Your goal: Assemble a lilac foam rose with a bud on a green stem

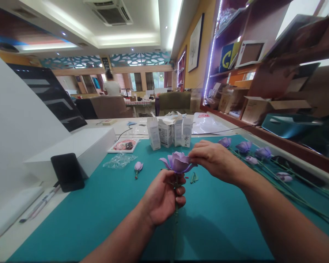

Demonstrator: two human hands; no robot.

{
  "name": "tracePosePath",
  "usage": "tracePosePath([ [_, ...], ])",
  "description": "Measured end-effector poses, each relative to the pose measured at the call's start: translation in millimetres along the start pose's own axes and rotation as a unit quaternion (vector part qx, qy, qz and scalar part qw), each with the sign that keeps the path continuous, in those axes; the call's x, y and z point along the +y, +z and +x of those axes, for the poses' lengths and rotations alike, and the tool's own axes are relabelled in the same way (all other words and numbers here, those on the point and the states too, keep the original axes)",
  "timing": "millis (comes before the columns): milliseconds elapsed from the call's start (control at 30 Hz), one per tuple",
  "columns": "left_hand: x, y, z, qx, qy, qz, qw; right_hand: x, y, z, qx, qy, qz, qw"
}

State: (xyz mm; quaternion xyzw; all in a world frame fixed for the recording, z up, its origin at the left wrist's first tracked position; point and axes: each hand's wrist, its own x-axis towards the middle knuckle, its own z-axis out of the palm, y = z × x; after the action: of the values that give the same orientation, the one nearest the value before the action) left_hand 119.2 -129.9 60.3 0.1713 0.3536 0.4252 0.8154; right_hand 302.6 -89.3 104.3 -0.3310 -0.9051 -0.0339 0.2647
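"What looks done?"

"Purple flowers on long stems lie at the right of a teal mat, seemingly complete."

"And in hand?"

"At centre, the left hand grips the stem beneath an open bloom; the right hand pinches its right-side petal. Work appears partway."

"What's left?"

"A short-stemmed bud lies loose at left, apparently unattached; anything further cannot be told."

Yellow "G" on dark blue panel, on shelf up and right from your right hand. Print on white cartons beyond it too small to read; red lettering on white sheet blurred.
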Motion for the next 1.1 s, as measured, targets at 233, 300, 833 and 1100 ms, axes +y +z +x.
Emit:
tracePosePath([
  [233, 0, 0.6, 0, 0.002, 0.005, -0.001, 1.0, 1, 1, -2, 0.008, -0.013, -0.005, 1.0],
  [300, 0, 1.0, 0, 0.001, 0.009, 0.0, 1.0, 1, 1, -3, 0.012, -0.014, -0.011, 1.0],
  [833, -3, 3.0, 0, 0.007, 0.011, 0.006, 1.0, -3, 5, -6, 0.021, -0.029, -0.027, 0.999],
  [1100, -4, -0.4, 9, -0.009, 0.031, 0.019, 0.999, -6, 20, -6, 0.01, -0.028, -0.005, 1.0],
])
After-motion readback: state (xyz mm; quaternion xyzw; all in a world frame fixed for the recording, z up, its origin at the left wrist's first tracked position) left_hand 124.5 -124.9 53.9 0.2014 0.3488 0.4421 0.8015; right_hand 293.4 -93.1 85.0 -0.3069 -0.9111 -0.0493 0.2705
